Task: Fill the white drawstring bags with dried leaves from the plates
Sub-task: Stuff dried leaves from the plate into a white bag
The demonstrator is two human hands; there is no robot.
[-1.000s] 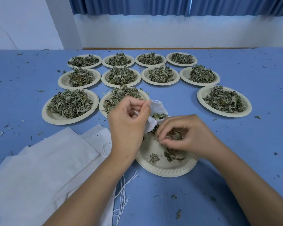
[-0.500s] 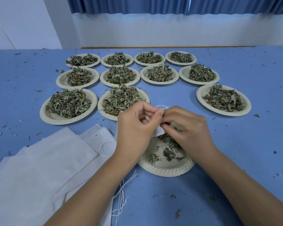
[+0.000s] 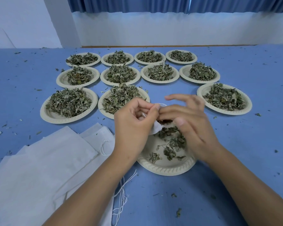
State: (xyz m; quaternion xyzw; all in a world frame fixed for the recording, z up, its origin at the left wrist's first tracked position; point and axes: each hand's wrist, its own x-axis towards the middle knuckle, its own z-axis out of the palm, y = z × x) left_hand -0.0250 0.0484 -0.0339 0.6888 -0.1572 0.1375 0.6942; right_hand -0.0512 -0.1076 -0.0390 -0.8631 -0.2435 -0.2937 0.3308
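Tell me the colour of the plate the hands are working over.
Pale cream, with a ridged rim: the plate shows best in the head view.

On the blue cloth-covered desk (image 3: 252, 160), round cream paper plates (image 3: 46, 113) heaped with dried green leaves (image 3: 69, 101) stand in three rows at the back. Before them lies a near cream paper plate (image 3: 167, 168). A stack of flat white fabric bags (image 3: 47, 160) lies to its left. Above it, the left hand (image 3: 134, 121) and right hand (image 3: 191, 126) meet at a small white drawstring bag (image 3: 156, 128).

Left hand (image 3: 132, 128) pinches bag (image 3: 155, 130) above near plate (image 3: 167, 168); right hand (image 3: 193, 128), blurred, at bag mouth; heaped plates (image 3: 43, 111) behind.
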